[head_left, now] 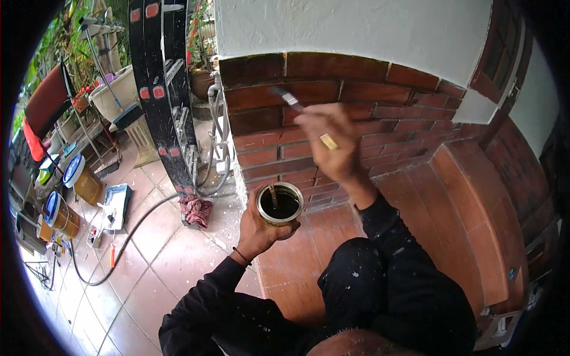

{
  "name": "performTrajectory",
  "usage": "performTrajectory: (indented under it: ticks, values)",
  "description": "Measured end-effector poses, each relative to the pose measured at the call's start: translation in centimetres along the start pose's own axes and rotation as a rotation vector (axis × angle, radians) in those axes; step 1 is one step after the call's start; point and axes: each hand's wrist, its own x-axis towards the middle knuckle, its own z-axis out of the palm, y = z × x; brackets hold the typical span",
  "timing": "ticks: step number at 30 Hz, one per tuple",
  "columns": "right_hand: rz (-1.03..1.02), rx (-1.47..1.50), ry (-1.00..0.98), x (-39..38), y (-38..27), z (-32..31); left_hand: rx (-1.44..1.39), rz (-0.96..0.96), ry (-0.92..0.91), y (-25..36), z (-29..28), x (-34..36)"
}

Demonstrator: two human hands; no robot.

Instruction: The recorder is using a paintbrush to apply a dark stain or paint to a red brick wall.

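The left hand point(256, 228) is clenched around a small round tin point(280, 203) of dark liquid, holding it upright with its open mouth facing up, just in front of the foot of the brick wall point(356, 89). A thin stick point(274, 194) leans against the inside of the tin's rim on the side nearer the wall. The right hand point(329, 142) is raised above and to the right of the tin, its fingers pinched on a small paintbrush point(288, 98) whose bristle end touches, or sits just off, the bricks; which of the two cannot be told. The brush's long axis runs on a slant, from the hand up and to the left toward the wall, so its bristle end points away from the tin. The tin lies below the brush, down and slightly left of the right-hand grip, and the right hand is the one nearer the wall, while the left hand keeps the tin between the wall and the person's body. To the left of the wall, on the tiled floor point(172, 255), lie a reddish rag point(196, 209), a hose point(127, 237) and a paint tray point(116, 204), with buckets point(62, 213) farther off and well apart from both hands.
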Motion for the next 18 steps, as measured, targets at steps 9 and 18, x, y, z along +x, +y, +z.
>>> performTrajectory:
  ticks: [9,18]
  values:
    - [0.251,-0.524,0.463,-3.6,5.7,-9.8,0.025,0.026,0.015,-0.1,-0.5,-0.1]
    - [0.003,0.009,0.051,-0.4,-1.2,2.4,-0.031,-0.050,-0.011,0.3,0.2,0.2]
